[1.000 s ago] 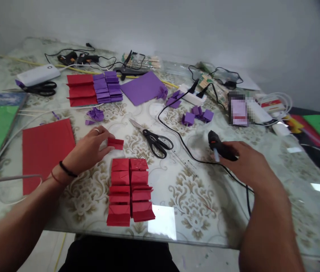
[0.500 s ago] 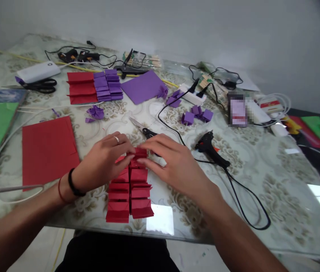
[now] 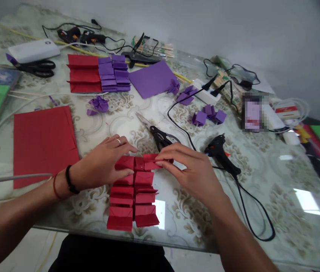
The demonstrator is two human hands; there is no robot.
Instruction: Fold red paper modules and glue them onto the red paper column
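Two columns of red folded paper pieces (image 3: 122,194) lie side by side on the table before me. At the far end of the right column, my right hand (image 3: 190,170) pinches the outer edge of a red folded paper strip (image 3: 146,161) between thumb and fingers. My left hand (image 3: 102,160), with a ring and wrist bands, rests at the top of the left column. Its thumb and forefinger are spread apart on either side of the top red fold. Just beyond the pieces lie scissors (image 3: 160,138), their handles partly behind my right hand.
A glue gun (image 3: 221,155) with a looped cord lies to the right. Red paper sheets (image 3: 43,147) are at the left. Farther back are purple folded pieces (image 3: 114,73), a purple sheet (image 3: 151,79), a power strip (image 3: 206,91), black scissors (image 3: 37,68) and more glue guns (image 3: 80,36).
My right hand has moved right, drawing the end of the red strip outward. My left hand has parted from it and its fingers are wider. The view has shifted a little.
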